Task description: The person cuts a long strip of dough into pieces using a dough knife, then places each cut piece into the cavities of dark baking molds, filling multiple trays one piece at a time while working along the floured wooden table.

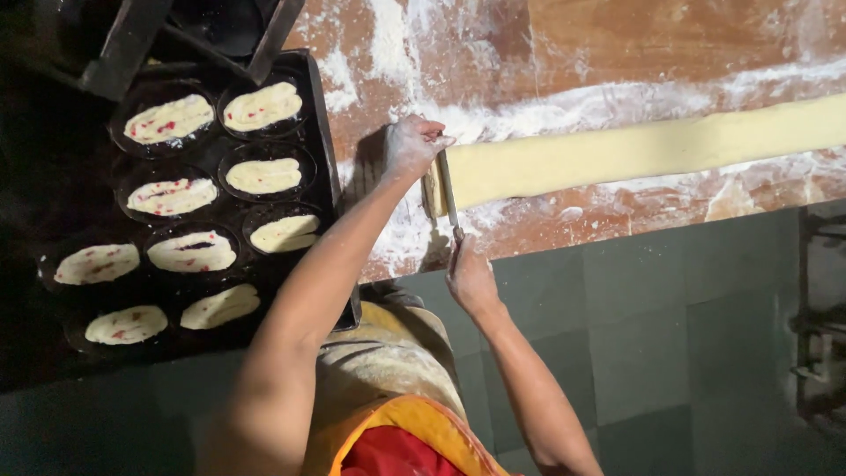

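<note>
- Cutting position: a long knife [448, 196] lies across the near end of a pale dough strip [634, 152], its blade running from the far edge of the strip toward the person.
- Left hand [411, 145]: floured, fingers curled down over the far tip of the knife, pressing on it at the dough's end.
- Right hand [470, 278]: closed around the knife handle at the table's front edge, just below the strip.
- Dough strip: flat, long and narrow, stretching from the knife away toward the right edge of view, lying directly on the wooden table [670, 35].
- A short piece of dough [431, 192] sits on the left side of the blade, touching it.
- Table surface: brown wood, heavily dusted with white flour [564, 106], thickest around the strip and under the left hand.
- Baking tray [322, 132]: dark metal, placed left of the table, holding oval moulds.
- 9 moulds are filled with flattened dough ovals; 1 example is the top-left oval [168, 118], which shows red specks.
- 3 ovals in the column nearest the table, such as the plain oval [263, 175], show no red specks.
- The person wears a flour-marked apron [388, 361] with an orange edge.
- Floor [687, 335]: grey-green tiles below the table edge.
</note>
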